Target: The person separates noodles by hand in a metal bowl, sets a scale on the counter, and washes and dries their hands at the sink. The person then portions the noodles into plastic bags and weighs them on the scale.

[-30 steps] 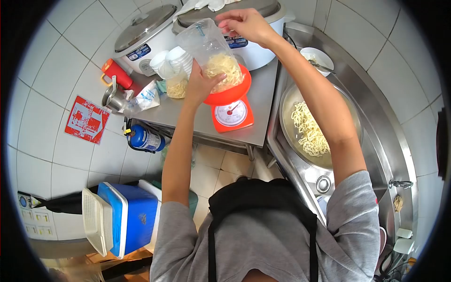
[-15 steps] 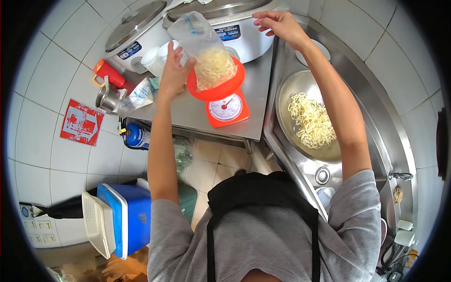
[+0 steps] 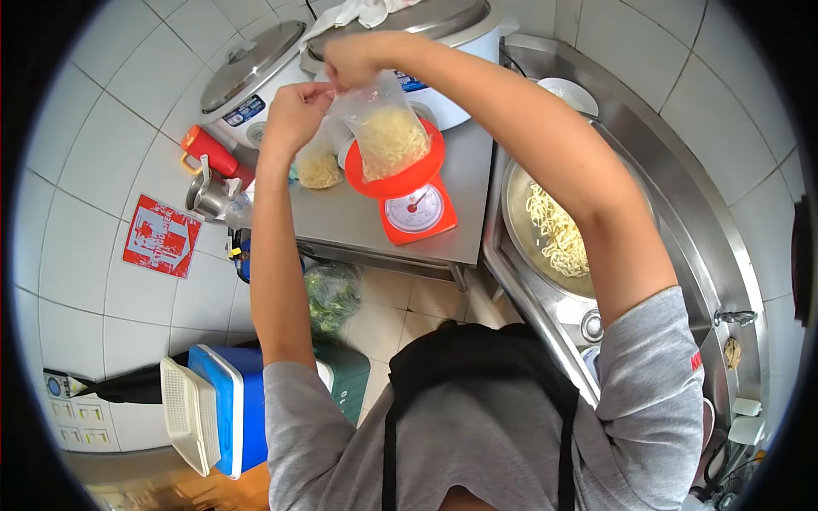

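Note:
A clear plastic bag of noodles (image 3: 390, 145) rests in the orange pan (image 3: 400, 185) of a kitchen scale (image 3: 416, 209). My left hand (image 3: 296, 117) pinches the bag's upper edge on its left side. Close beside it, my right hand (image 3: 354, 61) reaches across above the bag, its fingers closed at the same top edge and slightly blurred by motion. Left of the scale, a second bag of noodles (image 3: 319, 169) sits on the steel counter (image 3: 328, 213). Loose noodles (image 3: 555, 234) lie in a large metal bowl (image 3: 521, 179) at the right, partly behind my right arm.
Two large rice cookers (image 3: 256, 72) stand at the back, a white cloth (image 3: 362, 13) on one lid. A red tumbler (image 3: 206, 145) and a metal pitcher (image 3: 204, 194) are at the counter's left. A sink drain (image 3: 591, 325) lies right. Below are a blue cooler (image 3: 247, 409) and bagged greens (image 3: 331, 298).
My right hand has swung left from above the sink side to the bag's top. My left hand has shifted slightly left and up. The second noodle bag now shows beside the scale.

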The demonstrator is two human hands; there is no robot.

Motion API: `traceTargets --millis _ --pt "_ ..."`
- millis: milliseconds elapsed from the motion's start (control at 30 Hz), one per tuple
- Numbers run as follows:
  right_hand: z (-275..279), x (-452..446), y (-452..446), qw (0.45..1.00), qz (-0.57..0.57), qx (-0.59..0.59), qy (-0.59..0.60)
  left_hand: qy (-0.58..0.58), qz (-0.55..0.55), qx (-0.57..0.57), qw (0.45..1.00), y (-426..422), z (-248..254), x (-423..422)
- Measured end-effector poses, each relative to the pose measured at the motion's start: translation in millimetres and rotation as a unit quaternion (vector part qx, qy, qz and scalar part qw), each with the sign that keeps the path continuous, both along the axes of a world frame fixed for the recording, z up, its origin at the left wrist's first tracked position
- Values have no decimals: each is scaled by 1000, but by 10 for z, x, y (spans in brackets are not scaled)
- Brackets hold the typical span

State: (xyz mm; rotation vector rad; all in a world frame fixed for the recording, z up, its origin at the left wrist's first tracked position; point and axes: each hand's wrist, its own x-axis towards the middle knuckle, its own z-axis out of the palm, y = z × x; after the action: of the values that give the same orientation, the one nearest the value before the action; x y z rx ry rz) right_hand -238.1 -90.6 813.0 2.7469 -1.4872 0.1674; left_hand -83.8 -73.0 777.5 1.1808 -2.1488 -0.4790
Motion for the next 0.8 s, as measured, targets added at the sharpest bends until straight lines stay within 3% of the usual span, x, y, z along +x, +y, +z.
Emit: traceTargets --millis 67,167,267,367,467,567,667,733,800 --pt "-104 65 24 965 -138 206 86 37 7 18 999 78 20 -15" --pt "-304 96 137 960 -119 237 92 7 -2 -3 1000 15 -6 -30" --pt "-347 167 214 971 -88 79 209 15 1 -8 1000 -60 -39 -29" --pt "-214 104 210 965 -90 127 212 25 -3 6 1000 -43 -17 -35" --pt "-222 75 384 969 -106 103 196 36 -37 49 997 0 23 -62" --pt "-331 59 258 980 -101 52 161 27 -24 26 999 -9 17 -91" --pt "-166 -12 261 982 -152 106 38 16 -21 7 1000 -15 33 -66" --pt "42 -72 172 996 -75 -26 35 -11 -31 -22 999 -6 70 -52" --pt "405 -145 291 973 -110 38 -201 10 -34 13 999 105 119 -59"
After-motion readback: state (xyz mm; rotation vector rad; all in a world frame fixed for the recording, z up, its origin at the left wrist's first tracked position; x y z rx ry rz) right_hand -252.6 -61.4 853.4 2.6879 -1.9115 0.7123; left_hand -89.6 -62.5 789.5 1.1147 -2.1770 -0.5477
